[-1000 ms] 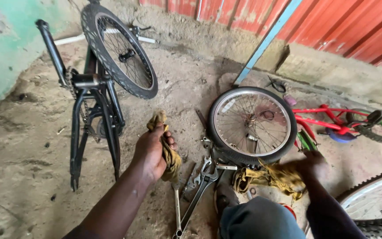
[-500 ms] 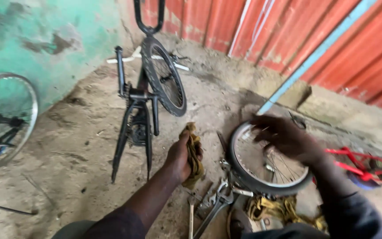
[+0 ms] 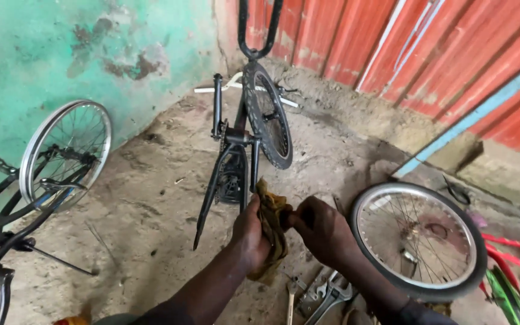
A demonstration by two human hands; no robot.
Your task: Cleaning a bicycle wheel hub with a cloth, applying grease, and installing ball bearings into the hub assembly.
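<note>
Head view: both hands working a dirty yellow rag over the workshop floor.

The left hand [image 3: 251, 232] is clenched around the yellow rag [image 3: 270, 224]; the right hand [image 3: 323, 229] pinches its upper edge, held low before the upturned black bicycle frame [image 3: 236, 150]. The rag looks light, limp and probably greasy; bunch it in the fist for hold. Wrenches [image 3: 323, 292] lie below, a loose spoked wheel [image 3: 419, 238] to the right.

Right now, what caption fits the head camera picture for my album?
Both hands, left hand and right hand, grip a dirty yellow rag before an upturned black bicycle frame.
</note>
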